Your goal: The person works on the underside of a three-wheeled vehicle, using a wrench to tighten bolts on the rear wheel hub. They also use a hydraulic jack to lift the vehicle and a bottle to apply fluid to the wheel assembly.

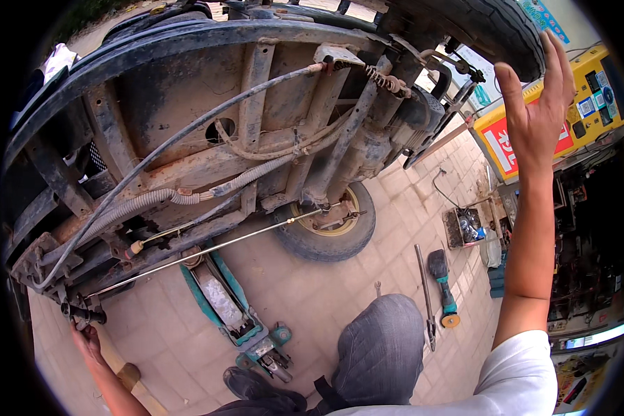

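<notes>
The rod (208, 251) slants below the frame (253, 104), its long axis running from the joint (87, 314) up and right to the wheel (326, 246). The left hand (88, 343), nearer, has its fingers at the joint, whether gripping I cannot tell; the right hand (539, 125) is raised near the tyre (503, 35), fingers wide

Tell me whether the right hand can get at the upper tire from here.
Probably yes: the right hand looks open and empty, raised beside the upper tire, with nothing visible between them.
</notes>
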`<state>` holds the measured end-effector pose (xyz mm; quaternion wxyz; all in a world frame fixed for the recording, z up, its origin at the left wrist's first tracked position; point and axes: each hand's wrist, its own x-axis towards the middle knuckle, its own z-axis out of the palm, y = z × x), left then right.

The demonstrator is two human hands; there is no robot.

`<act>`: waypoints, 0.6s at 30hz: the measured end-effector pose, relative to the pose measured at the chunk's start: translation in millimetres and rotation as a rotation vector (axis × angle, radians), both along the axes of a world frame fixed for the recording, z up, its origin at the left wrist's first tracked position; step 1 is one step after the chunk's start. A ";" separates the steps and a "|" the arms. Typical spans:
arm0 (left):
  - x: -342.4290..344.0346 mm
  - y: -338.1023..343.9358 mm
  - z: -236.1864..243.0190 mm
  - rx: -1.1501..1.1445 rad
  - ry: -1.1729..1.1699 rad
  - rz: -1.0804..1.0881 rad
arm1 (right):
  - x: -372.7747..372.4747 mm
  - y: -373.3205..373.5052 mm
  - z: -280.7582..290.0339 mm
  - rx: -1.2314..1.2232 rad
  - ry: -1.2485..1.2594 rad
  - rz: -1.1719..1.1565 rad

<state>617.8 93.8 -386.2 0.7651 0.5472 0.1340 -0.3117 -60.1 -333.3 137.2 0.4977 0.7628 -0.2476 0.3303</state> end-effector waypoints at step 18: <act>-8.6 -12.4 17.1 0.022 0.044 -0.019 | -126.1 74.1 -454.0 1.967 -2.208 -0.308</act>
